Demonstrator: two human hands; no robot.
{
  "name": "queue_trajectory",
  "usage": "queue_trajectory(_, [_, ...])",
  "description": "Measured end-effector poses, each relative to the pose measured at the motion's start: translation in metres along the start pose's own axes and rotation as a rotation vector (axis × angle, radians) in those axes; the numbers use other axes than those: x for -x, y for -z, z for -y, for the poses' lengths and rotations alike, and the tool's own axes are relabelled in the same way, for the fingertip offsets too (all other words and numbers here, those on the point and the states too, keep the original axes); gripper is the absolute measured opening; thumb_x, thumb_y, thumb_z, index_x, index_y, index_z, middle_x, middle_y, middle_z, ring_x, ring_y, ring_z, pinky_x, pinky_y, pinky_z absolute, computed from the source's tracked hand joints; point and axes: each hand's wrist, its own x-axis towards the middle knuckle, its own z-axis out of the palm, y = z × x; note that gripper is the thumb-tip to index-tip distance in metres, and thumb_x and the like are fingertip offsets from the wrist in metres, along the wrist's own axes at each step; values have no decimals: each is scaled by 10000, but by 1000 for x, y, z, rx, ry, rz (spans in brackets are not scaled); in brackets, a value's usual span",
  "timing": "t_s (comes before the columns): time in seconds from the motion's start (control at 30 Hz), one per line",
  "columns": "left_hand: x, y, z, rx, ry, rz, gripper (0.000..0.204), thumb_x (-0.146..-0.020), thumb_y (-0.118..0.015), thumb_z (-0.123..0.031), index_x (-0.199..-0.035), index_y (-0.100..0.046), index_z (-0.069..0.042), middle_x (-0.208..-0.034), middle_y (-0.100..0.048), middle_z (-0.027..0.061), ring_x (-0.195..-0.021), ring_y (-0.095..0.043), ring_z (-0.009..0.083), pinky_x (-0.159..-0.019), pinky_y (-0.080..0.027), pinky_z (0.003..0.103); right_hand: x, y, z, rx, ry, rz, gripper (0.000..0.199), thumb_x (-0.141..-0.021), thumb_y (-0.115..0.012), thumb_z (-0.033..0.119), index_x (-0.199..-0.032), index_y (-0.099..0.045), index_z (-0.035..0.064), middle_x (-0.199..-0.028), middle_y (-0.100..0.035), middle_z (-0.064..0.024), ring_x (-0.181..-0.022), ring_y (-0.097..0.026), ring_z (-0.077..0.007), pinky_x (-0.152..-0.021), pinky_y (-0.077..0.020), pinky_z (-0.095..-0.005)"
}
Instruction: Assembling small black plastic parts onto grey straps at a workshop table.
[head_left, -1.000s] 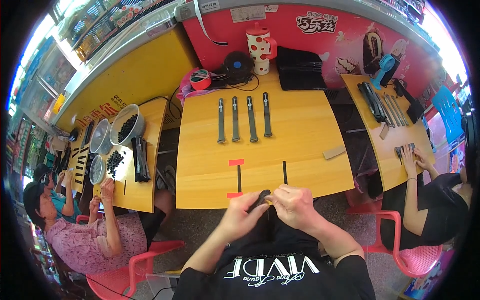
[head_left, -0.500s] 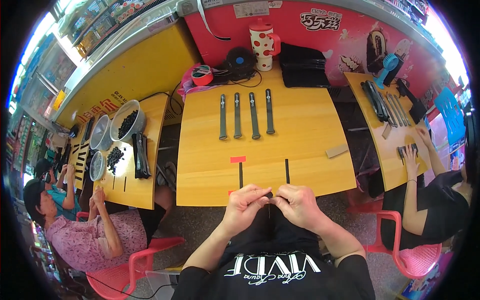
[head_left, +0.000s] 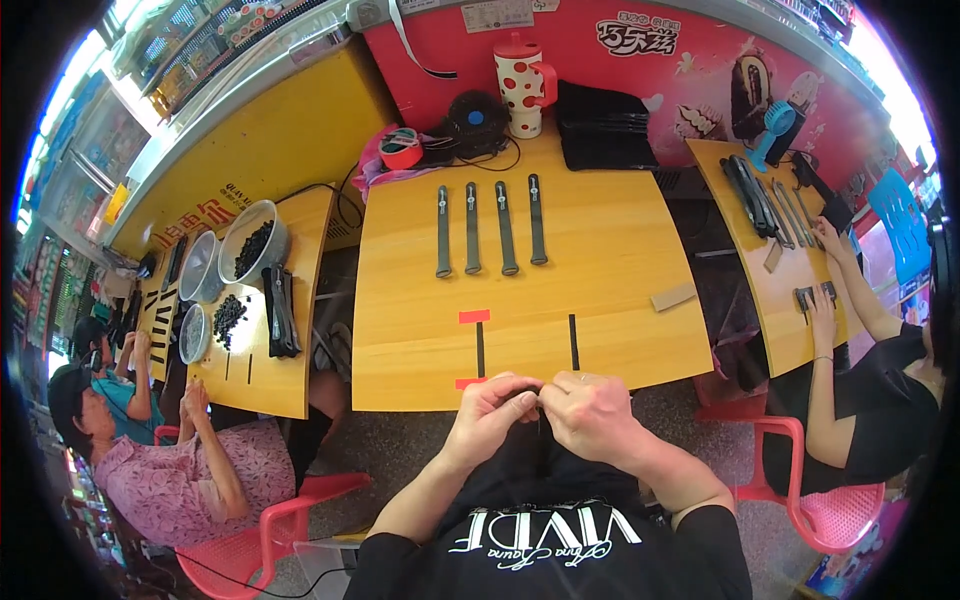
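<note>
At the near edge of the table [head_left: 420,350], my left hand [head_left: 485,415] pinches a small dark strip [head_left: 527,391], mostly hidden by my fingers. My right hand [head_left: 590,415] is closed against the strip's other side, its fingertips touching those of the left. Beyond my hands, two thin black strips [head_left: 574,342] lie on the wood. Red tape [head_left: 474,317] marks both ends of the left one. Farther back rests a row of several dark grey straps [head_left: 473,228], side by side.
Along the back stand a polka-dot tumbler [head_left: 518,88], a black fan [head_left: 474,120], a red tape roll [head_left: 401,150] and stacked black pouches [head_left: 608,125]. A cardboard piece [head_left: 673,297] lies right. People work at side tables, the left one holding tubs [head_left: 262,212] of black parts.
My right hand has turned slightly and closed in toward the left, covering more of the dark strip. At the right table, a co-worker's hand has reached toward the grey straps.
</note>
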Motion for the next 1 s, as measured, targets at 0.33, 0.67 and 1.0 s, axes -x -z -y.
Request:
queue_trajectory(0.33, [2,-5,17,388,-54,-133,172,-938,-585,-61,-1040,-668,50,-934,-683,99,-830,-634,143,-789,-508,269,11,-9,14,500,154,-136,115,-706,-626,177,-683,-532,115,-614,-452,-19,-474,-501,-157,-413,-357,-300])
queue_trajectory(0.67, [1,-2,15,413,56,-18,248,-1002,-510,-152,-1095,-652,28,-947,-681,73,-807,-656,134,-710,-539,263,0,-1,-3,-53,-22,9,269,-828,-708,285,-754,-581,61,-701,-584,-99,-577,-610,-274,-481,-461,-381])
queue_trajectory(1.0, [5,-6,26,286,-85,-162,259,-1008,-501,-168,-1054,-651,38,-875,-660,63,-736,-613,96,-626,-484,218,13,-13,3,269,290,-39,229,-812,-665,240,-692,-540,90,-632,-504,-39,-519,-573,-195,-433,-414,-322])
